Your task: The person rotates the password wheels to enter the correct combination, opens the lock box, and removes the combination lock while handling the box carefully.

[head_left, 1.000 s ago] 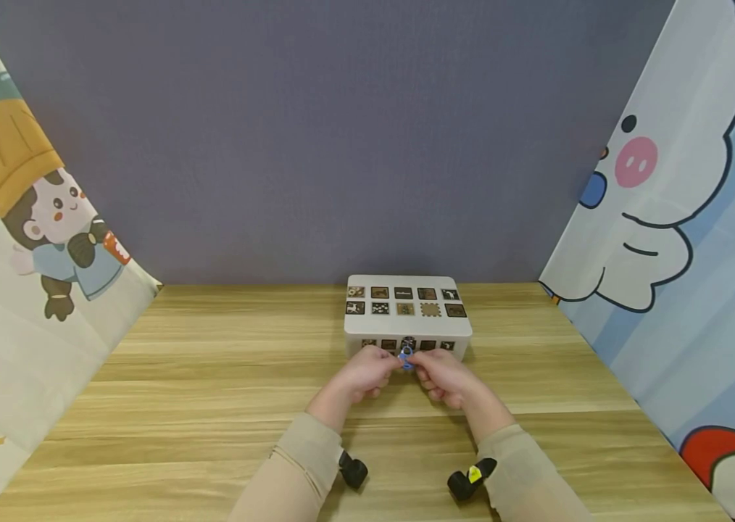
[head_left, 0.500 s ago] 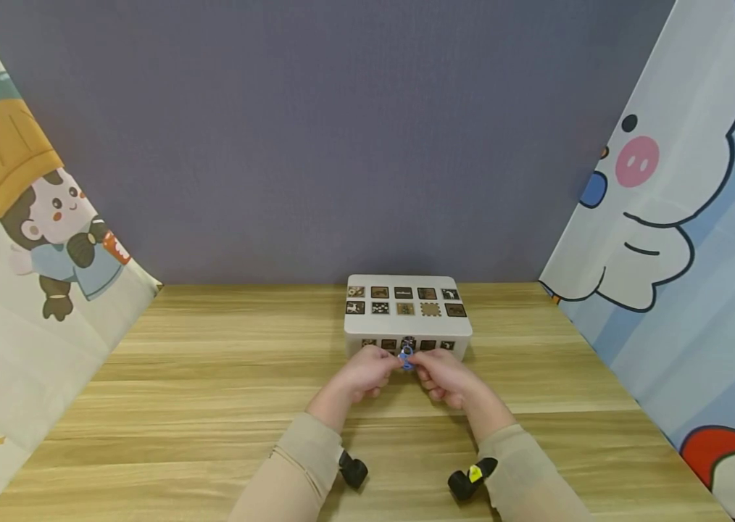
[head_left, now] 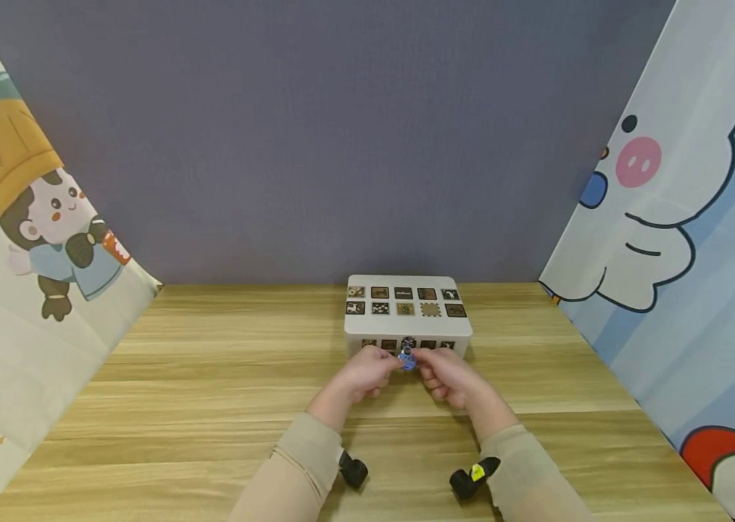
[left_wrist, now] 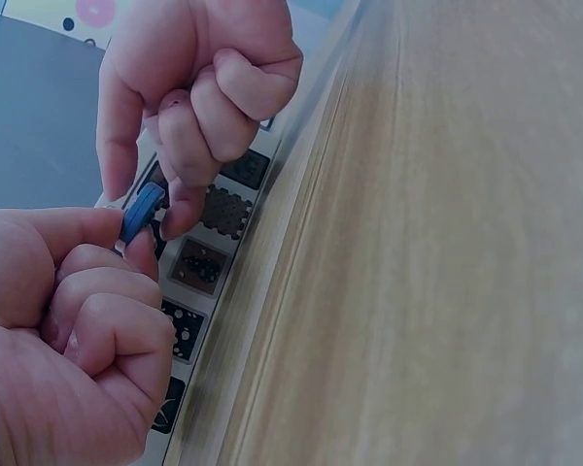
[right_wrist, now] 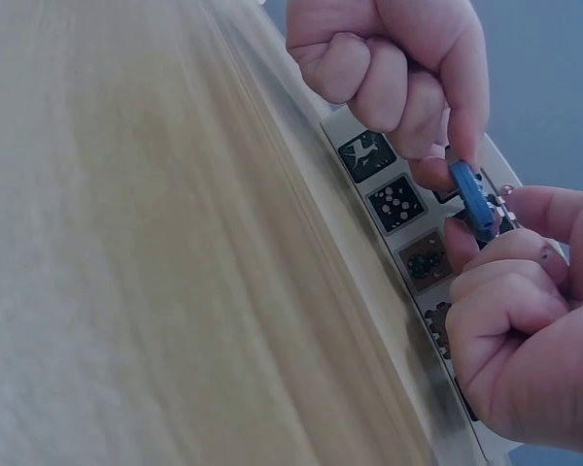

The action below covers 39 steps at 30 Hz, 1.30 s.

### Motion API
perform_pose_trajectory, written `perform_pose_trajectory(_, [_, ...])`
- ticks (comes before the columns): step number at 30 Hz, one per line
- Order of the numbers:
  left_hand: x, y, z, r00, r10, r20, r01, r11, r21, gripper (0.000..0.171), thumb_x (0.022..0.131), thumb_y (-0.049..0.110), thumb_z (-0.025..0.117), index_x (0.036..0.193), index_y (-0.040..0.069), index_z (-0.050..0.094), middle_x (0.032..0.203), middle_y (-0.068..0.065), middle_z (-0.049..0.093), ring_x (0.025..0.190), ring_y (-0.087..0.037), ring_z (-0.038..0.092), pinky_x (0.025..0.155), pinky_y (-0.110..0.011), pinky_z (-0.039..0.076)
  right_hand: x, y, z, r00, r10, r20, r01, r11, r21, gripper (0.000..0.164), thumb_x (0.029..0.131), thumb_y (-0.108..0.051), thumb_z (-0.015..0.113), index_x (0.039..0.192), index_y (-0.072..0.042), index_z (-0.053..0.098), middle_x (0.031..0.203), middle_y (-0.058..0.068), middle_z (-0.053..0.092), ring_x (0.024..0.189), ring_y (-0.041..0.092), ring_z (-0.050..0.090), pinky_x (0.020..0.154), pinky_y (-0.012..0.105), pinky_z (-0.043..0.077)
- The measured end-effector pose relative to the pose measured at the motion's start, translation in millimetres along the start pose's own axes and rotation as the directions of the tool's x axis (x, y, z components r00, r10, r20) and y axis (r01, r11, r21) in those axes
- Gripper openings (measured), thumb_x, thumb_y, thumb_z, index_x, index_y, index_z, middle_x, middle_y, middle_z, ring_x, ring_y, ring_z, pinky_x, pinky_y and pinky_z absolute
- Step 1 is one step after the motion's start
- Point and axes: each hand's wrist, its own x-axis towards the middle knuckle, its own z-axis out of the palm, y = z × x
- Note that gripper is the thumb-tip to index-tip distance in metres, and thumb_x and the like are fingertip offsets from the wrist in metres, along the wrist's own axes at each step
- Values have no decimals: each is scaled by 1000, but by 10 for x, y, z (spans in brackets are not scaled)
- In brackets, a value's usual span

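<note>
A small blue padlock [head_left: 408,359] is at the metal clasp [head_left: 409,342] on the front of a white box [head_left: 407,326] with dark square pictures. My left hand [head_left: 366,371] pinches the padlock's body between thumb and index finger, its other fingers curled. Close on the other side, my right hand [head_left: 449,375] holds its thumb and index finger apart, around the padlock; contact with it is unclear. In the right wrist view, the padlock [right_wrist: 474,201] shows edge-on between the hands, and the right index finger points towards the clasp. Whether the shackle is through the clasp cannot be seen.
The box stands near the back edge of a wood-grain table [head_left: 243,362], in front of a grey panel [head_left: 341,145]. Printed cloths hang at the left [head_left: 2,362] and right [head_left: 720,326]. Black cameras sit on the left wrist [head_left: 353,471] and right wrist [head_left: 465,484].
My right thumb and index finger have loosened and shifted slightly right, so more of the padlock's blue face shows. The left hand and the box have stayed in place.
</note>
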Motion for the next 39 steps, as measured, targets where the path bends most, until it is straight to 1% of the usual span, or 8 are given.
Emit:
perform_pose_trajectory(5, [-7,4,-3,1000,-3,2,3,1000,-2,24,91,26,59,98,5,67,51,7,38,39,-7,30,38,-21,28,-27,-27,-31,1000,3,-16,-3,1000,-5,38,92,-36,57,100,0,62,54,-7,33,43,6,22,37,20,18])
perform_pose_trajectory(8, [-4,-3,-6,1000,2,5,-2,1000,-2,24,91,26,59,98,5,67,51,7,37,39,-7,30,38,-20,29,-36,-38,-53,1000,11,-28,-11,1000,-6,41,90,-37,58,103,1,62,54,-7,33,43,6,22,37,20,17])
perform_pose_trajectory(14, [1,-9,-7,1000,-3,3,3,1000,-9,23,91,26,59,98,5,67,51,7,37,40,-8,30,38,-21,29,-51,-57,-92,999,11,-35,-11,1000,-4,42,90,-38,59,104,1,62,53,-8,32,43,6,21,38,20,18])
perform_pose_trajectory(21, [-10,3,0,1000,-11,4,11,1000,-5,23,91,26,59,98,6,67,51,7,36,39,-8,30,38,-21,29,-77,-90,-131,999,12,-32,-12,1000,0,38,91,-35,58,104,1,62,53,-8,33,43,6,23,37,20,18])
perform_pose_trajectory(26, [-19,12,6,1000,-10,3,10,1000,-4,23,91,26,59,97,6,67,50,6,36,39,-8,30,38,-21,30,-87,-105,-161,999,1,-33,-2,1000,-21,39,90,-35,60,105,1,62,51,-8,32,42,6,23,37,20,18])
perform_pose_trajectory(32, [-14,6,3,1000,-6,4,6,1000,2,22,92,26,59,97,7,67,50,7,36,39,-8,30,38,-21,30,-86,-112,-180,999,-27,-29,25,999,-46,41,90,-35,59,106,3,61,50,-8,31,42,6,22,37,21,19])
perform_pose_trajectory(37, [-13,5,2,1000,-4,8,4,1000,-4,24,91,26,59,99,5,67,50,7,35,39,-8,29,38,-21,30,-92,-122,-168,998,-43,-36,41,996,-75,44,90,-34,59,109,6,58,50,-8,31,42,7,22,37,21,19])
perform_pose_trajectory(39, [-13,3,1,1000,-2,11,2,1000,-5,25,91,27,59,99,4,67,50,7,34,39,-8,29,38,-21,30,-92,-125,-161,998,-51,-44,46,994,-101,46,91,-33,59,111,8,57,51,-8,31,42,7,22,37,21,20])
